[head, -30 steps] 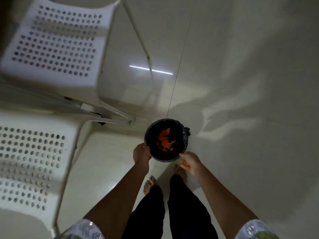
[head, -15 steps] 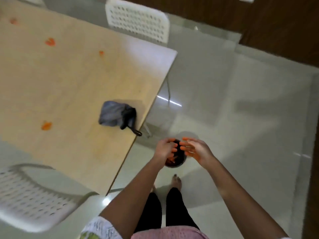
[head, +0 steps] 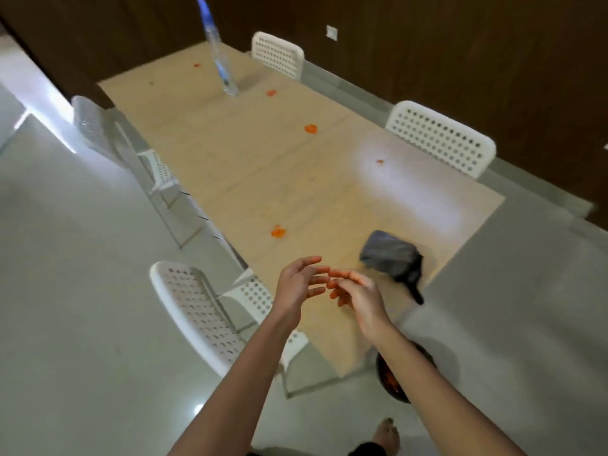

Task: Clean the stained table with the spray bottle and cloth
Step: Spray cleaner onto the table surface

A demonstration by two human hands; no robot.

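A long light wooden table [head: 250, 166] carries several orange stains, the nearest stain [head: 278, 231] close to its left edge. A clear spray bottle [head: 219, 57] with a blue top stands at the far end. A folded grey cloth [head: 390, 255] lies near the table's near right corner. My left hand [head: 297, 286] and my right hand [head: 357, 292] hover side by side over the near end of the table, fingers loosely spread and almost touching, holding nothing. The right fingertips look orange-smeared.
White perforated chairs stand around the table: a near-left chair [head: 200, 311], a far-left chair [head: 95, 126], two on the right [head: 441, 136] [head: 278, 54]. A black bin [head: 391, 380] with orange scraps sits on the floor under my right forearm. Pale tiled floor [head: 82, 274] lies left.
My view has swung up from the bin on the floor to the table. Both hands have left the bin's rim and risen over the table's near end.
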